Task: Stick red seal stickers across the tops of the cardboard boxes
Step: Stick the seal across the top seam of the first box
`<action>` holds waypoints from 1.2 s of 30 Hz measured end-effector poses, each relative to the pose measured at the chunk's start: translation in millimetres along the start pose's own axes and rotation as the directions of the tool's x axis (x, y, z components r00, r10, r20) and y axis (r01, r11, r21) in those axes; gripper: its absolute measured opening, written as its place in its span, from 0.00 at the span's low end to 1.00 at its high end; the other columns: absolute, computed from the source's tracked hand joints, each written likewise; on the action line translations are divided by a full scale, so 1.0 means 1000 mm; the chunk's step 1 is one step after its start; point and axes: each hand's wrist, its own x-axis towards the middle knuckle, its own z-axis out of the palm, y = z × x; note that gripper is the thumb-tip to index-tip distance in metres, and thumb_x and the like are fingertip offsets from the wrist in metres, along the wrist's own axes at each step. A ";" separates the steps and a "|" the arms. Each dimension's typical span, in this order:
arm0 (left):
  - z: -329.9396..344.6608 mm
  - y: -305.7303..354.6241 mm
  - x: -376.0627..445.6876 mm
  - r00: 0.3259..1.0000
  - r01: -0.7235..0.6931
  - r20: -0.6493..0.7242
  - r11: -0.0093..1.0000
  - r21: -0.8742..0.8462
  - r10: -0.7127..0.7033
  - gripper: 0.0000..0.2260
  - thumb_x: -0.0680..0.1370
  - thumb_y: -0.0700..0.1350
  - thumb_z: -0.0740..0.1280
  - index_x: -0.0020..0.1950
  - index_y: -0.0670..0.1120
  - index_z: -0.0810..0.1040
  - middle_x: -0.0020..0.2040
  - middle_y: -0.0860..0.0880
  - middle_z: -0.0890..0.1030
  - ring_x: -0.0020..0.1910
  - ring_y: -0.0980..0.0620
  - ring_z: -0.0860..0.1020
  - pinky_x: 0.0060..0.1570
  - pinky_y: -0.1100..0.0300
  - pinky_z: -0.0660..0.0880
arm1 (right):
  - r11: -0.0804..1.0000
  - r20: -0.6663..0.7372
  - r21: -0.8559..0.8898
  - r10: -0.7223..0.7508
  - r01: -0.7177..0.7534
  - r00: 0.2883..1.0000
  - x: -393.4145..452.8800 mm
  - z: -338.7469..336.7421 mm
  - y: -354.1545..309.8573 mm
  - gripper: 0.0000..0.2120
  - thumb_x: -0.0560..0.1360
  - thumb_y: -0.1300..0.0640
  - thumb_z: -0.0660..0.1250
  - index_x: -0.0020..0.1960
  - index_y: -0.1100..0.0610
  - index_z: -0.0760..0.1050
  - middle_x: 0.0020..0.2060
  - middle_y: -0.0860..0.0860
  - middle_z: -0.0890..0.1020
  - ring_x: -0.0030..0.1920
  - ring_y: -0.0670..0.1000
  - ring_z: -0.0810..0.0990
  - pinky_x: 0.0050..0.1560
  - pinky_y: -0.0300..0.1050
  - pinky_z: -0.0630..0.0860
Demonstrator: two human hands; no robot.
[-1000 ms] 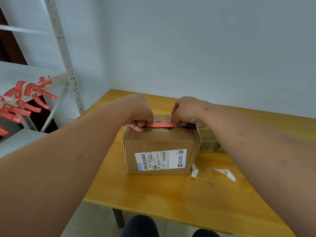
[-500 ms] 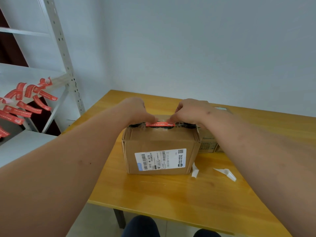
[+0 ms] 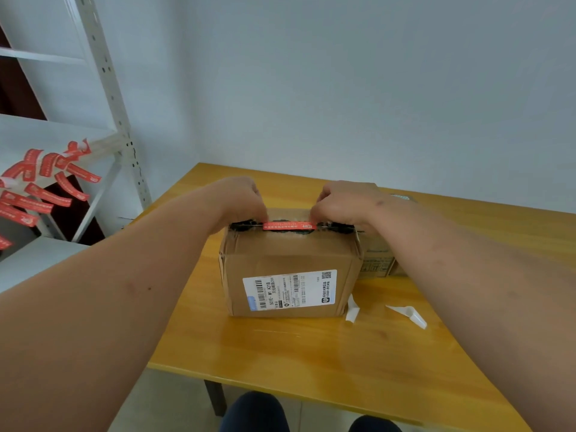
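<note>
pale wall [image 3: 343,88], metal shelving [image 3: 103,73] at left, yellow wooden table [image 3: 311,353], cardboard box [image 3: 290,275] on it, red seal sticker [image 3: 289,226] along box's top near edge, left hand [image 3: 240,201] and right hand [image 3: 346,202] with curled fingers pinching its ends

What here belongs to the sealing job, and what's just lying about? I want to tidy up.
In use: red sticker, big box, left hand, right hand, spare stickers on the shelf, small box.

Lying about: two white paper strips on the table.
</note>
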 end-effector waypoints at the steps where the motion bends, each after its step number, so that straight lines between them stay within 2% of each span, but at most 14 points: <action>1: -0.002 -0.001 -0.002 1.000 -0.003 0.015 0.999 -0.040 0.004 0.15 0.70 0.49 0.74 0.51 0.44 0.77 0.47 0.45 0.77 0.42 0.49 0.72 0.42 0.55 0.70 | 1.000 0.006 0.016 -0.008 0.008 1.000 -0.002 0.000 0.000 0.22 0.71 0.45 0.70 0.60 0.56 0.72 0.53 0.51 0.75 0.45 0.50 0.71 0.33 0.41 0.62; 4: -0.003 0.002 -0.008 0.998 -0.007 0.068 1.000 -0.023 0.008 0.23 0.64 0.59 0.78 0.47 0.45 0.74 0.42 0.49 0.74 0.42 0.48 0.70 0.43 0.55 0.66 | 0.997 0.026 -0.075 -0.034 0.036 0.999 -0.006 0.002 -0.005 0.30 0.66 0.35 0.71 0.59 0.53 0.71 0.51 0.49 0.75 0.50 0.50 0.73 0.33 0.41 0.63; 6: -0.001 0.003 -0.011 0.997 -0.010 0.081 1.000 -0.006 0.011 0.21 0.64 0.54 0.79 0.45 0.47 0.72 0.42 0.48 0.72 0.41 0.49 0.69 0.43 0.55 0.65 | 0.994 0.025 -0.106 -0.034 0.036 0.999 -0.007 0.002 -0.006 0.30 0.64 0.35 0.72 0.58 0.52 0.72 0.51 0.48 0.76 0.50 0.50 0.74 0.33 0.40 0.64; 10: -0.006 0.000 -0.011 0.996 -0.001 0.084 0.996 -0.094 0.009 0.14 0.67 0.40 0.77 0.46 0.47 0.74 0.44 0.47 0.75 0.41 0.50 0.71 0.39 0.57 0.69 | 0.999 0.027 -0.013 -0.031 0.031 0.999 -0.008 -0.001 0.000 0.23 0.67 0.45 0.73 0.57 0.52 0.74 0.50 0.49 0.76 0.46 0.49 0.72 0.35 0.41 0.66; 15: -0.002 0.002 -0.013 0.995 -0.012 0.099 0.999 -0.050 0.017 0.18 0.67 0.45 0.78 0.51 0.46 0.75 0.45 0.48 0.75 0.43 0.51 0.71 0.44 0.56 0.69 | 0.997 0.049 -0.061 -0.038 0.041 0.998 -0.007 0.003 -0.003 0.25 0.65 0.40 0.73 0.56 0.51 0.73 0.50 0.48 0.76 0.50 0.50 0.74 0.40 0.43 0.70; 17: -0.006 -0.003 -0.010 0.994 -0.006 0.112 0.996 -0.085 0.016 0.16 0.68 0.41 0.77 0.51 0.47 0.75 0.47 0.48 0.75 0.46 0.49 0.72 0.47 0.54 0.72 | 0.999 0.052 -0.008 -0.051 0.052 0.997 -0.007 0.001 -0.001 0.21 0.67 0.47 0.74 0.56 0.52 0.74 0.49 0.49 0.76 0.49 0.50 0.74 0.38 0.42 0.68; 19: -0.010 -0.009 -0.009 0.992 0.008 0.128 0.990 -0.138 0.010 0.15 0.68 0.35 0.75 0.49 0.48 0.75 0.50 0.45 0.76 0.50 0.46 0.74 0.54 0.50 0.75 | 0.995 0.056 0.082 -0.055 0.050 0.997 -0.007 0.000 0.004 0.17 0.69 0.55 0.73 0.56 0.53 0.75 0.49 0.50 0.76 0.49 0.51 0.74 0.39 0.42 0.69; 21: -0.013 -0.014 -0.007 0.990 0.013 0.142 0.986 -0.164 0.010 0.15 0.69 0.32 0.73 0.49 0.48 0.75 0.50 0.45 0.76 0.49 0.46 0.74 0.56 0.49 0.75 | 0.992 0.061 0.116 -0.062 0.054 0.996 -0.007 -0.001 0.006 0.15 0.69 0.60 0.72 0.54 0.53 0.75 0.49 0.51 0.76 0.48 0.51 0.74 0.40 0.42 0.70; 24: -0.012 -0.015 -0.007 0.989 0.005 0.145 0.985 -0.171 0.020 0.14 0.70 0.33 0.72 0.49 0.48 0.76 0.48 0.45 0.76 0.47 0.47 0.74 0.53 0.51 0.75 | 0.989 0.069 0.137 -0.072 0.062 0.995 -0.007 -0.002 0.008 0.13 0.70 0.62 0.70 0.52 0.52 0.76 0.50 0.50 0.77 0.49 0.51 0.74 0.41 0.42 0.71; 28: -0.004 -0.010 -0.006 0.996 -0.032 0.082 0.992 -0.124 0.042 0.11 0.71 0.42 0.75 0.48 0.48 0.76 0.48 0.47 0.77 0.47 0.49 0.74 0.47 0.54 0.73 | 0.993 0.019 0.083 -0.088 0.086 0.996 -0.007 0.000 0.007 0.10 0.71 0.54 0.71 0.52 0.53 0.77 0.47 0.48 0.78 0.44 0.46 0.74 0.36 0.38 0.68; 30: -0.002 -0.010 -0.004 0.998 -0.036 0.054 0.993 -0.110 0.043 0.09 0.71 0.40 0.73 0.47 0.49 0.76 0.48 0.47 0.76 0.47 0.49 0.73 0.44 0.57 0.71 | 0.995 -0.002 0.019 -0.103 0.103 0.995 -0.007 0.001 0.006 0.06 0.74 0.57 0.67 0.51 0.52 0.77 0.45 0.47 0.78 0.42 0.45 0.75 0.35 0.36 0.69; 32: -0.003 -0.013 -0.003 0.999 -0.032 0.034 0.991 -0.132 0.037 0.09 0.72 0.36 0.69 0.46 0.49 0.76 0.47 0.47 0.76 0.45 0.49 0.73 0.38 0.59 0.69 | 0.994 -0.009 0.036 -0.105 0.106 0.994 -0.007 -0.001 0.008 0.08 0.75 0.62 0.63 0.50 0.52 0.76 0.43 0.46 0.76 0.44 0.47 0.74 0.36 0.36 0.69; 34: -0.004 -0.015 -0.003 0.999 -0.035 0.019 0.988 -0.149 0.038 0.08 0.73 0.37 0.68 0.47 0.49 0.77 0.47 0.47 0.76 0.44 0.50 0.73 0.37 0.59 0.69 | 0.990 0.008 0.088 -0.110 0.109 0.994 -0.008 -0.003 0.011 0.08 0.73 0.61 0.65 0.50 0.53 0.77 0.44 0.47 0.77 0.44 0.47 0.74 0.37 0.38 0.69; 36: -0.005 -0.016 -0.005 0.998 -0.052 0.032 0.991 -0.125 0.057 0.08 0.74 0.42 0.71 0.51 0.49 0.78 0.48 0.49 0.77 0.43 0.53 0.73 0.37 0.60 0.69 | 0.989 0.054 0.058 -0.139 0.136 0.989 -0.008 -0.004 0.012 0.09 0.71 0.55 0.70 0.51 0.51 0.77 0.47 0.47 0.78 0.46 0.46 0.75 0.38 0.39 0.69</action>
